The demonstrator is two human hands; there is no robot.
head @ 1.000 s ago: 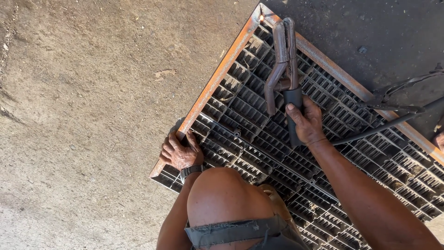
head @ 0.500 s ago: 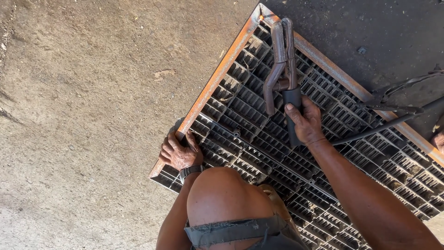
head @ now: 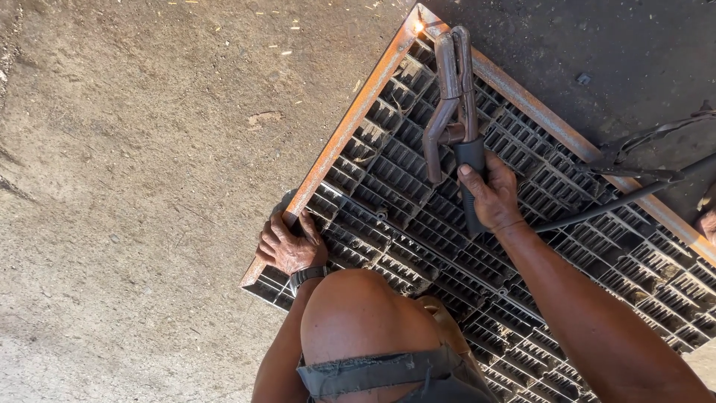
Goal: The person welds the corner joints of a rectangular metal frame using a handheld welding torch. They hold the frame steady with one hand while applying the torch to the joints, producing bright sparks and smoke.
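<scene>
My right hand (head: 488,195) grips the black handle of a rusty welding electrode holder (head: 452,97). Its tip reaches the far corner of the rusty metal frame (head: 350,127), where a small bright spark glows (head: 419,26). A black cable (head: 611,205) trails from the handle to the right. My left hand (head: 289,245), with a dark wristband, presses down on the frame's left edge and on the dark plastic grid panel (head: 403,186) that lies inside the frame. My bare knee (head: 358,317) is bent over the grid's near side.
The frame lies on rough concrete ground (head: 127,172), darker at the upper right. A metal rod or clamp (head: 641,145) lies across the frame's right side. Part of another person's hand shows at the right edge (head: 707,220).
The holder's tip has stayed at the frame's far corner, and a spark now shows there. Both hands keep their places.
</scene>
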